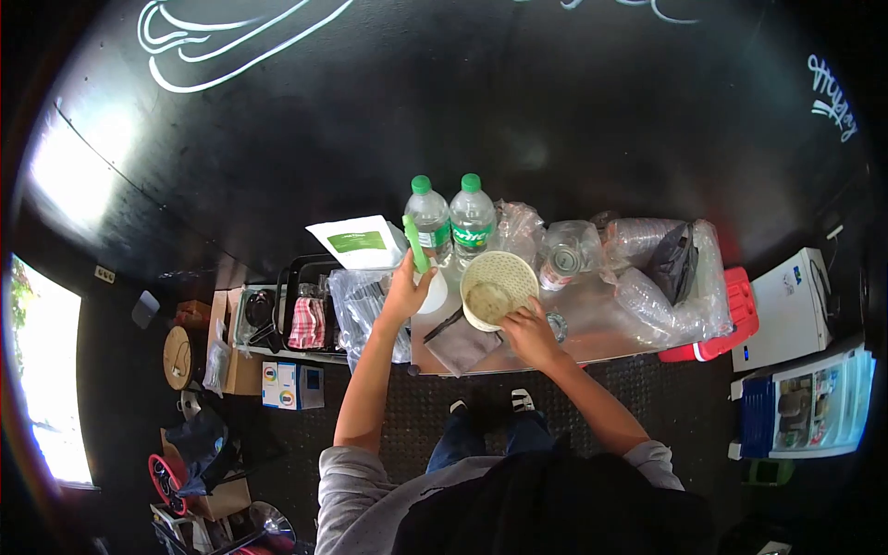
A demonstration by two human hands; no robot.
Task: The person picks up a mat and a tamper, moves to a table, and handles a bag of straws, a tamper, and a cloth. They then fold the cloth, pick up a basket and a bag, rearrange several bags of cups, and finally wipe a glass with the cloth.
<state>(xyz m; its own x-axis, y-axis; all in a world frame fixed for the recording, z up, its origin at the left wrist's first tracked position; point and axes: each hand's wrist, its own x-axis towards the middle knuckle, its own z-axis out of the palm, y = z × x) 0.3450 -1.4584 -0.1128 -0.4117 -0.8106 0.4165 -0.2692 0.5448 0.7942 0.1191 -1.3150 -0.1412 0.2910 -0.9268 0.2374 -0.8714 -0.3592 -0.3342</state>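
We're watching both bare hands at work: our left hand [404,292] is closed around a light-green utensil [416,242], its tip pointing up, just beside a white container [434,292]. Over on the right, our right hand [530,331] grips the near rim of the pale bowl [517,269], which tilts towards us above the metal table [592,324], in front of two green-capped bottles [471,224] and near a grey cloth [462,348].
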